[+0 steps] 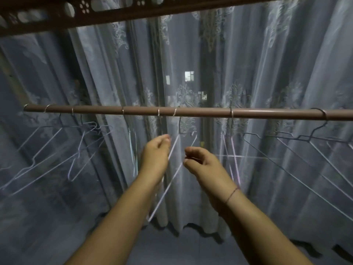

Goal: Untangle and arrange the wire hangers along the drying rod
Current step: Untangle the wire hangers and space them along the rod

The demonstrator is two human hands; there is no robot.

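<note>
Wire hangers (231,114) hung by their hooks along the rod (200,112), bunched at its left and spaced wider rightward. Both hands were raised under its middle with fingers curled, the left hand (155,152) against a slanting wire, the right hand (200,161) just beside it. Whether either pinched wire could not be told.

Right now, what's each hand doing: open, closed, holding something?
Left hand: fingers curled beside a white hanger; grip cannot be told.
Right hand: fingers curled; holding anything cannot be told.
</note>
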